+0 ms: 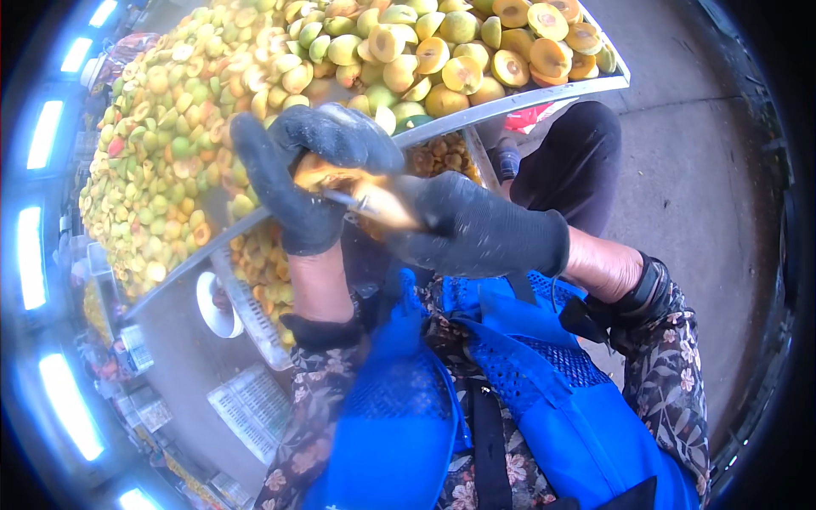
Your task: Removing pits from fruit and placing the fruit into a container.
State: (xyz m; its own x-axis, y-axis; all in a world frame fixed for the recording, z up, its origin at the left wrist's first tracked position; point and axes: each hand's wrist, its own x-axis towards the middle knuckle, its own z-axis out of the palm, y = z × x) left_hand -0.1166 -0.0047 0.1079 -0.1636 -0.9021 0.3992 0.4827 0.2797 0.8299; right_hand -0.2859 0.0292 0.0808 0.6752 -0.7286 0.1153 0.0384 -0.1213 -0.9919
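Note:
Both my hands wear dark grey gloves and meet just above the near edge of the fruit table. My left hand (310, 174) is closed round an orange-fleshed peach half (321, 172), its thumb and fingers curled about it. From the right, my right hand (476, 223) grips a small tool with a thin metal blade (347, 201). The blade's tip meets the fruit or lies right against it. Motion blurs the tool, and its handle is mostly hidden in my right hand.
A metal-edged table (544, 92) carries a large heap of halved yellow-green peaches (170, 161). Below its edge, a crate (255, 310) holds more orange pieces. A white bowl (217, 304) and a white slatted crate (252, 408) are at the left. Someone's dark-trousered leg (578, 161) is at the right.

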